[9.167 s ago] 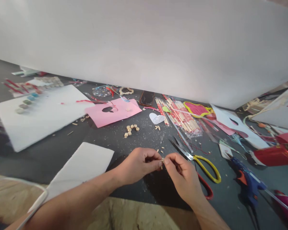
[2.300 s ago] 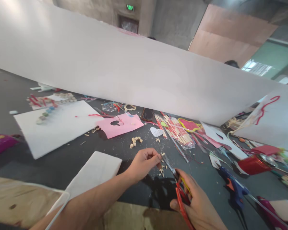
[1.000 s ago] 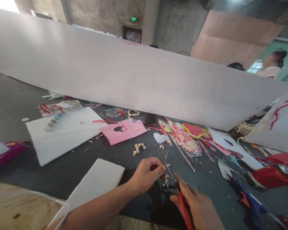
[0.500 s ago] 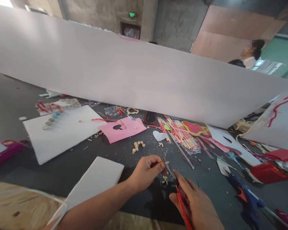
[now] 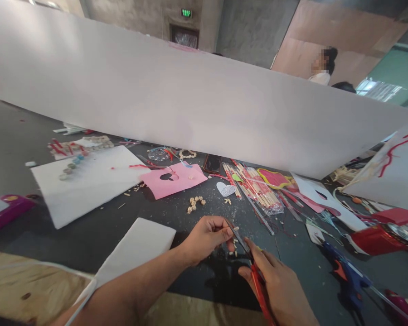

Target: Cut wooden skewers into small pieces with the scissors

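Dark tabletop, right hand gripping scissors, left hand — pinched closed.

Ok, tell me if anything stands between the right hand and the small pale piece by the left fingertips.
Only the scissors: the right hand holds them, and the blades reach toward the left hand, alongside the small pale piece. Nothing else visible is in the way.
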A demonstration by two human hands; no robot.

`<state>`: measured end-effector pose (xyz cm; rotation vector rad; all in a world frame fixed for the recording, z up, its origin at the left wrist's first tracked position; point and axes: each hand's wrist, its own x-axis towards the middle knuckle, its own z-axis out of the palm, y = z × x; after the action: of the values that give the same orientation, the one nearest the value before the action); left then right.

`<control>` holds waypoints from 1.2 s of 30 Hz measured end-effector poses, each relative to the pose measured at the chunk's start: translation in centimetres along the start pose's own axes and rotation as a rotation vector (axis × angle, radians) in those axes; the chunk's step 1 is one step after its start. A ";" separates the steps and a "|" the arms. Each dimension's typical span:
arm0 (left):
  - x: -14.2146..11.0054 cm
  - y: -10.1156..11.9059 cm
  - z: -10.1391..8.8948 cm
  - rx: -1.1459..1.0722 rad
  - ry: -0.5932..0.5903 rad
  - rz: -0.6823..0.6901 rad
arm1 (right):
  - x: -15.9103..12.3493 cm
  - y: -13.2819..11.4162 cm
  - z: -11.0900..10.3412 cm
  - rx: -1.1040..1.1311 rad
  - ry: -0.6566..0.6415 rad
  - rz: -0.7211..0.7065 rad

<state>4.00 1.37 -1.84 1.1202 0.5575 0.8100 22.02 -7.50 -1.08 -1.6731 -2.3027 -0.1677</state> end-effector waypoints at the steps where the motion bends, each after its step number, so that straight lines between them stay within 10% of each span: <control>1: 0.0 0.0 0.0 0.002 0.007 -0.007 | 0.0 -0.1 -0.1 0.002 -0.009 0.001; 18: 0.0 -0.6 -0.2 0.245 0.116 0.168 | 0.2 -0.6 0.5 -0.030 -0.045 0.098; 36: -0.1 -0.1 0.0 0.043 -0.020 0.005 | 0.0 -0.4 0.4 -0.091 0.038 -0.024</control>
<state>3.97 1.22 -1.93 1.1686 0.5581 0.7933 21.54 -7.55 -1.39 -1.6703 -2.3203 -0.3109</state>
